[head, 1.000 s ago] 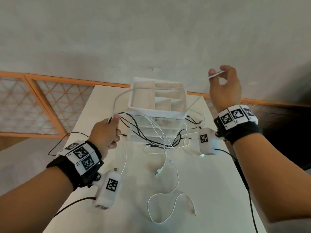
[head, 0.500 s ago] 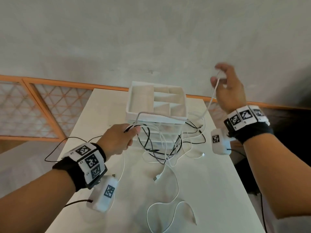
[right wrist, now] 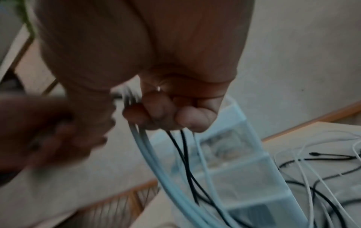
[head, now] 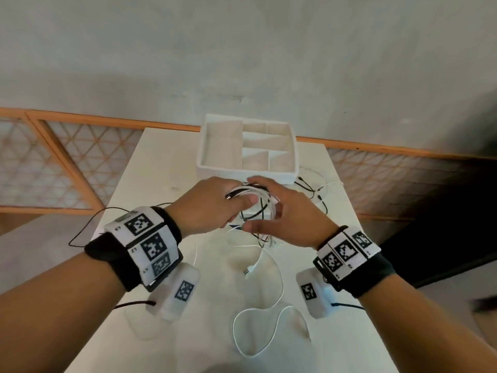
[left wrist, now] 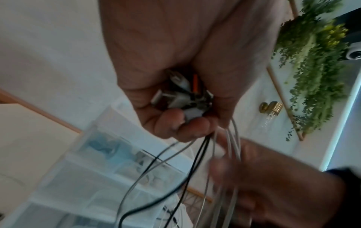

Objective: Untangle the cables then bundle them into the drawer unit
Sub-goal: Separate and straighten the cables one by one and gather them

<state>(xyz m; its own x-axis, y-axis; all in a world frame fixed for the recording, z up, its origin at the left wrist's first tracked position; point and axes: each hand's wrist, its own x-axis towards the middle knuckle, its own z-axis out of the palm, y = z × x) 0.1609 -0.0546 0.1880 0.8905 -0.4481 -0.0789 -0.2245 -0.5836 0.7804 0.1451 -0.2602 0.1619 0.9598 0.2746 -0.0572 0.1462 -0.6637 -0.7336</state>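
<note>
Both hands meet in front of the white drawer unit (head: 246, 172), each holding part of a bunch of white and black cables (head: 251, 193). My left hand (head: 215, 208) grips several plug ends (left wrist: 181, 98) in its curled fingers, and the strands hang down from it. My right hand (head: 279, 211) curls its fingers round the cable loops (right wrist: 156, 146). More white cable (head: 258, 313) trails loose over the table toward me, with a USB plug (head: 247, 271) lying on it. The unit's translucent drawers (right wrist: 244, 174) appear shut in the wrist views.
The unit's top tray (head: 223, 146) has several open compartments. Loose black and white cable ends (head: 314, 189) lie right of the unit. An orange-framed lattice rail (head: 67, 162) runs behind the white table (head: 150, 184), and a black lead (head: 88, 224) hangs off the left edge.
My right hand has come down from high on the right to meet the left hand. The left hand moved right and up, and the spread white cable is now gathered in loops between them.
</note>
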